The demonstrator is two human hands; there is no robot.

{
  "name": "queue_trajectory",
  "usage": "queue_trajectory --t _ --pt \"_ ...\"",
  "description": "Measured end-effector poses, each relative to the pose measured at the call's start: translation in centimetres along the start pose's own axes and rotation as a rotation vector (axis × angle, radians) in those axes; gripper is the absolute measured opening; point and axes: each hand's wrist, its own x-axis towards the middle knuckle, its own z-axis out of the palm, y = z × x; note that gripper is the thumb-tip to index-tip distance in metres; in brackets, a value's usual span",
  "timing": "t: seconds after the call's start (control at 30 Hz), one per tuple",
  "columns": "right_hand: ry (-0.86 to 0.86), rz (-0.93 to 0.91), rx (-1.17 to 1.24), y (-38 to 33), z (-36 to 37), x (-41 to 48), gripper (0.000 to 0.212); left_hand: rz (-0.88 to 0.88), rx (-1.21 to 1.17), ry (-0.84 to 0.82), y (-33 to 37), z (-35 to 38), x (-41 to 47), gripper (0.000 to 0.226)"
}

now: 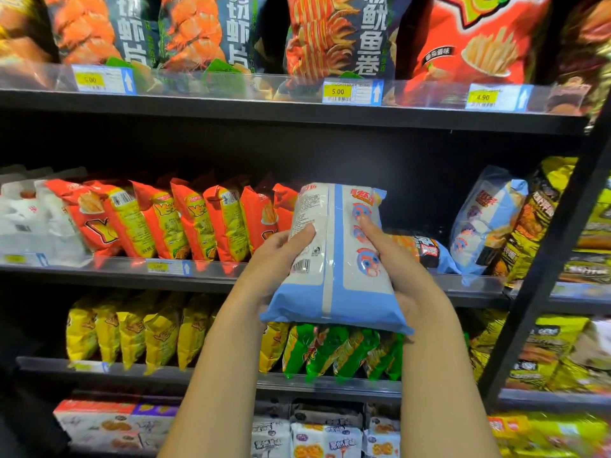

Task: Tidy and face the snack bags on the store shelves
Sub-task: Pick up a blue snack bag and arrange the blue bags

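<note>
While both hands grip it, left hand and right hand, blue-white snack bag hovers before middle shelf, back side showing. Likely light, puffy, crushable, slick film; hold side edges.

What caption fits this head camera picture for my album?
Left hand and right hand hold a blue-and-white snack bag in front of the shelf.

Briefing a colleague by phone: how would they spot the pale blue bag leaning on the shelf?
Find the middle shelf, with the row of red bags. At its right end a pale blue-and-white bag leans against black-and-yellow packets. Unlike them, it shows three round cartoon faces.
</note>
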Motion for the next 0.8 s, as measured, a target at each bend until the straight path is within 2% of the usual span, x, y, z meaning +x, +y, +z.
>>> queue_trajectory --t 0.07,0.1,0.17,0.3,0.4,0.47,0.53,0.6,0.67,0.8 --pt "0.085 -0.102 -0.031 1.0 0.1 0.4 0.046 0.094 -0.01 0.09 -1.3 -0.3 -0.5 0.049" --pt "0.124 -0.148 -0.059 1.3 0.4 0.5 0.045 0.179 0.083 0.133 -1.5 -0.3 -0.5 0.055" --pt "0.172 -0.247 -0.11 1.8 0.9 0.6 0.043 0.281 0.25 0.163 -1.6 -0.2 -1.0 0.051" --pt "0.205 -0.412 -0.22 2.7 2.1 0.7 0.043 0.343 0.196 -0.009 -1.7 1.5 -2.5 0.048" --pt "0.126 -0.444 -0.25 2.7 2.9 0.4 0.037 0.349 0.208 -0.017 -2.4 2.1 -2.5 0.076" --pt "0.08 -0.425 -0.249 2.6 3.1 -0.2 0.045 0.337 0.134 0.01 -2.8 1.9 -2.3 0.094" --pt "0.059 -0.428 -0.238 2.4 2.6 -0.6 0.055 0.322 0.03 0.049 -3.2 1.4 -2.2 0.089" --pt "0.078 -0.447 -0.245 2.4 2.3 -0.9 0.058 0.29 -0.107 0.047 -3.1 0.8 -2.0 0.068" --pt "0.126 -0.483 -0.241 2.4 2.3 -1.0 0.047 0.236 -0.236 0.012 -2.9 0.0 -1.9 0.055" --pt "0.24 -0.557 -0.255 3.0 1.9 -0.4 0.023 0.114 -0.387 -0.032 -2.9 -1.2 -1.9 0.061"
